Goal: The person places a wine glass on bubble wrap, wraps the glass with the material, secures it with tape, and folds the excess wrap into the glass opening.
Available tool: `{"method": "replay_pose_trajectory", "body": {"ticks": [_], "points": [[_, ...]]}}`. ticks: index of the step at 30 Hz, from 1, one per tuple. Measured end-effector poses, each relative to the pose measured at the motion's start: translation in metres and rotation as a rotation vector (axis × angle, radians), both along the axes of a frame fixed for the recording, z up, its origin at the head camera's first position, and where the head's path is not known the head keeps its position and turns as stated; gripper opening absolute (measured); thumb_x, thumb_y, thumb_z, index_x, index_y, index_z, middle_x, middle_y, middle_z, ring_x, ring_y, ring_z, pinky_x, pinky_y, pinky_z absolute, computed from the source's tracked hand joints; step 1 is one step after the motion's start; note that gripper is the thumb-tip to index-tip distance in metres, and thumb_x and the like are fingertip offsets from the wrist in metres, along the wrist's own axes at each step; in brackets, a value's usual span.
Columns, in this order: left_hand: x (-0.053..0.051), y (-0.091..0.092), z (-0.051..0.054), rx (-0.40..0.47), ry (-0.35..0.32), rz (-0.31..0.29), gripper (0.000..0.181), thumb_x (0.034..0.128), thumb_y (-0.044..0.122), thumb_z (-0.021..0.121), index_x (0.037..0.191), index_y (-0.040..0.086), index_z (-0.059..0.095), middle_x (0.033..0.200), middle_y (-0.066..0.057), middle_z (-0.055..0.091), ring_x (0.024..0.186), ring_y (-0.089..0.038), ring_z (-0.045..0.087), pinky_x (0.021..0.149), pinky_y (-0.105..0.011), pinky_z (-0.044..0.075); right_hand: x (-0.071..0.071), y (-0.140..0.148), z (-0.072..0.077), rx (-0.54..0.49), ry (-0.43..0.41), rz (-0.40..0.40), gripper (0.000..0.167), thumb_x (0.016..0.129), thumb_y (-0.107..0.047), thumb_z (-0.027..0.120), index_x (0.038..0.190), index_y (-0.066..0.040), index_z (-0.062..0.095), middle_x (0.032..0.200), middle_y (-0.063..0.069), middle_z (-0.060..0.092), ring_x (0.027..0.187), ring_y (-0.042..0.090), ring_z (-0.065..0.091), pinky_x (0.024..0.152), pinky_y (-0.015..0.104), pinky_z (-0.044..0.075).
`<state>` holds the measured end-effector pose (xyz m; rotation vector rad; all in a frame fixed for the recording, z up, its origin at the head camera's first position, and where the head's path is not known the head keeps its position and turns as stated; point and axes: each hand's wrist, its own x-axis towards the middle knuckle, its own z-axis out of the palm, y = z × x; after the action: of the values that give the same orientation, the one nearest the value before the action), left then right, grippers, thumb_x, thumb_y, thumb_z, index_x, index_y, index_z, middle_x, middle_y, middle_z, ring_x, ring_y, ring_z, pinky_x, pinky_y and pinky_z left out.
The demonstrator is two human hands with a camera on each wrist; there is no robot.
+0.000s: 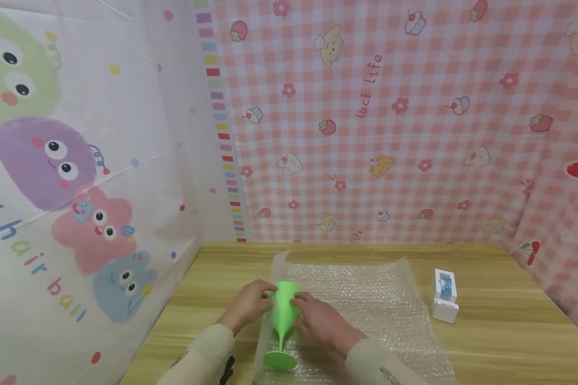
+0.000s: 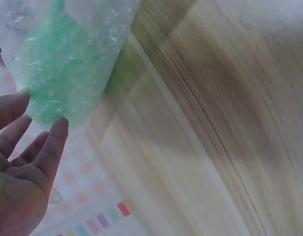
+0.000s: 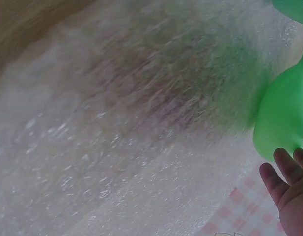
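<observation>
A bright green plastic goblet (image 1: 285, 310) lies along a sheet of bubble wrap (image 1: 366, 305), its round foot toward me and its bowl pointing away. From the left, my left hand (image 1: 248, 305) holds the sheet's raised edge against the bowl. The left wrist view shows the goblet blurred green through the bubble wrap (image 2: 63, 69), with my fingertips (image 2: 59, 127) at the sheet's edge. On the other side, my right hand (image 1: 322, 321) holds the bowl. In the right wrist view its fingers (image 3: 288, 167) touch the goblet (image 3: 284, 110) near the rim end; its thumb is hidden there.
A small white tape dispenser with blue tape (image 1: 445, 294) stands on the wooden table (image 1: 501, 321), right of the sheet. A black object (image 1: 227, 370), partly out of view, lies by my left sleeve. Printed cloths (image 1: 366, 133) hang behind and at both sides.
</observation>
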<state>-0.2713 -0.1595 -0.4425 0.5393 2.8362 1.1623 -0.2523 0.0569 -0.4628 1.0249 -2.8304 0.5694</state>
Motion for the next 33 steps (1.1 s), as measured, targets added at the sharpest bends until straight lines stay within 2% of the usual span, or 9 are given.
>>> {"method": "replay_pose_trajectory", "body": {"ticks": [3, 8, 14, 18, 26, 33], "points": [[-0.001, 0.002, 0.000, 0.007, 0.010, -0.007, 0.038, 0.0864, 0.005, 0.070, 0.123, -0.005, 0.063, 0.127, -0.024, 0.057, 0.106, -0.043, 0.060, 0.084, -0.052, 0.055, -0.001, -0.001, 0.000, -0.031, 0.008, -0.014, 0.047, 0.093, -0.022, 0.069, 0.132, 0.001, 0.057, 0.139, 0.018, 0.053, 0.115, 0.034, 0.060, 0.097, 0.046, 0.050], [-0.002, 0.004, -0.002, 0.006, -0.003, -0.001, 0.037, 0.0878, 0.006, 0.070, 0.123, -0.001, 0.062, 0.130, -0.023, 0.057, 0.108, -0.041, 0.060, 0.084, -0.051, 0.055, -0.002, 0.001, 0.000, -0.074, -0.012, -0.045, 0.050, 0.092, -0.022, 0.070, 0.134, 0.000, 0.055, 0.134, 0.017, 0.057, 0.114, 0.034, 0.061, 0.098, 0.047, 0.050], [-0.005, 0.009, -0.005, -0.058, 0.072, -0.077, 0.034, 0.0896, 0.006, 0.069, 0.122, -0.004, 0.065, 0.124, -0.022, 0.057, 0.105, -0.039, 0.060, 0.085, -0.049, 0.055, -0.004, 0.003, -0.001, -0.078, -0.025, -0.040, 0.051, 0.093, -0.021, 0.069, 0.134, 0.005, 0.054, 0.130, 0.019, 0.056, 0.107, 0.032, 0.063, 0.093, 0.045, 0.053], [-0.006, 0.011, -0.006, -0.090, 0.079, -0.118, 0.035, 0.0928, 0.005, 0.064, 0.127, -0.005, 0.063, 0.124, -0.021, 0.054, 0.108, -0.037, 0.057, 0.087, -0.049, 0.053, -0.006, 0.006, -0.001, -0.106, -0.049, -0.049, 0.048, 0.093, -0.020, 0.069, 0.130, 0.006, 0.055, 0.127, 0.019, 0.057, 0.107, 0.033, 0.063, 0.093, 0.045, 0.053], [-0.006, 0.018, -0.005, -0.082, 0.105, -0.145, 0.036, 0.0921, 0.005, 0.067, 0.127, -0.004, 0.063, 0.124, -0.024, 0.051, 0.113, -0.038, 0.053, 0.094, -0.054, 0.048, -0.007, 0.012, -0.001, -0.101, -0.023, -0.088, 0.041, 0.093, -0.021, 0.068, 0.125, 0.004, 0.059, 0.120, 0.017, 0.063, 0.104, 0.033, 0.064, 0.091, 0.047, 0.053], [-0.006, 0.025, -0.005, -0.091, 0.066, -0.135, 0.036, 0.0929, 0.011, 0.067, 0.127, 0.000, 0.065, 0.130, -0.029, 0.046, 0.119, -0.044, 0.049, 0.097, -0.058, 0.045, -0.007, 0.015, 0.000, -0.129, -0.046, -0.119, 0.035, 0.095, -0.020, 0.064, 0.120, 0.004, 0.062, 0.114, 0.019, 0.066, 0.103, 0.036, 0.064, 0.091, 0.051, 0.052]]}}
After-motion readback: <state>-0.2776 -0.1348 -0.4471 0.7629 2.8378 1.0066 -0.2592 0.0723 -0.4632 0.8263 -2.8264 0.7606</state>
